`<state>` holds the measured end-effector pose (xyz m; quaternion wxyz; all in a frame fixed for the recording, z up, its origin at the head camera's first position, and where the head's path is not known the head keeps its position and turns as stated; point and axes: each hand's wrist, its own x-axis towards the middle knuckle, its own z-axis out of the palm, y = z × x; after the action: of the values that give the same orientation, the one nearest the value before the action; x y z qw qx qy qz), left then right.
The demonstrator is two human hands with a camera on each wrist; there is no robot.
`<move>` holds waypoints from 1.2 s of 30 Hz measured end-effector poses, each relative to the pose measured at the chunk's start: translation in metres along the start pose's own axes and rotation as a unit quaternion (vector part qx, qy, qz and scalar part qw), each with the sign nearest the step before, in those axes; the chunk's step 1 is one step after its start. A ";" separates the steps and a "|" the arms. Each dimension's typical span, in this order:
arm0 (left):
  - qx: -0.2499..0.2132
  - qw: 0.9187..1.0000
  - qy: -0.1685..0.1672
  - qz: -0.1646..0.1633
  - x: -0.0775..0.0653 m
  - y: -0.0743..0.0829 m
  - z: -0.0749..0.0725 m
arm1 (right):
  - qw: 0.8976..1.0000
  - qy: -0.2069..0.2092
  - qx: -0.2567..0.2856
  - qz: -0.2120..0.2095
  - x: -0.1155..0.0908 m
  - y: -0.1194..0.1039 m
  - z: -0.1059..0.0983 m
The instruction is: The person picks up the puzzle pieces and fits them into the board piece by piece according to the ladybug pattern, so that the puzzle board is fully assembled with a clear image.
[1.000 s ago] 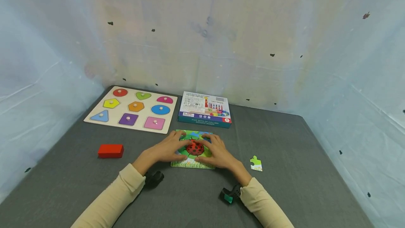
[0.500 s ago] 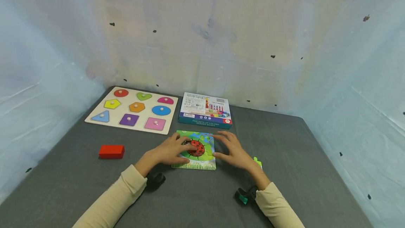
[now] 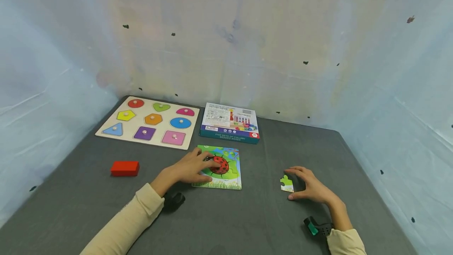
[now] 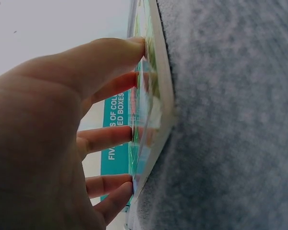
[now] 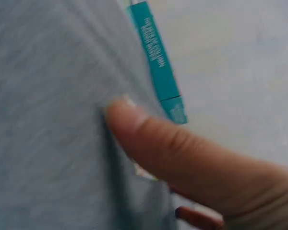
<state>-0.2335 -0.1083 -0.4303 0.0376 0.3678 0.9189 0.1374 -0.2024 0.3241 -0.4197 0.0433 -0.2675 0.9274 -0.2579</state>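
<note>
A square ladybug jigsaw puzzle (image 3: 231, 172) lies flat on the table in front of me. My left hand (image 3: 189, 168) rests on its left part, covering some of the picture. In the left wrist view, the spread fingertips and thumb (image 4: 120, 50) press on the puzzle's top face. Off to the right, a loose green and white jigsaw piece (image 3: 287, 184) lies on the cloth. My right hand (image 3: 311, 186) is just right of it, thumb and fingers parted at the piece's edge, holding nothing. The right wrist view is blurred, and the thumb (image 5: 168, 143) hides most of the piece.
At the back left lies a wooden shape board (image 3: 159, 129) with several knobbed, coloured shapes. Beside it is a flat boxed toy set (image 3: 229, 123). A red block (image 3: 125, 168) sits at the left. Grey cloth (image 3: 247, 223) covers the table, with pale sheeting behind.
My right hand has left the puzzle and moved right, down to the loose jigsaw piece. The left hand stays on the puzzle. More of the ladybug picture shows now.
</note>
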 end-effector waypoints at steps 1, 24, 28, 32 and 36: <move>0.001 1.000 0.002 0.001 0.000 0.000 0.000 | 1.000 0.005 -0.002 -0.004 -0.001 0.002 0.001; -0.012 1.000 0.004 0.003 0.000 0.001 0.002 | 0.995 0.082 -0.034 -0.038 0.009 -0.004 0.011; -0.008 1.000 0.007 0.003 0.000 0.001 0.002 | 0.994 0.090 -0.032 -0.056 0.020 -0.019 0.012; -0.005 1.000 0.008 0.002 0.000 0.000 0.000 | 0.992 0.091 -0.025 -0.087 0.035 -0.037 0.016; -0.007 1.000 0.006 0.002 0.000 0.000 0.001 | 0.990 0.087 -0.019 -0.108 0.050 -0.053 0.026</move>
<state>-0.2333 -0.1082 -0.4309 0.0343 0.3684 0.9175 0.1460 -0.2143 0.2479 -0.4121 -0.0705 -0.3431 0.8983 -0.2653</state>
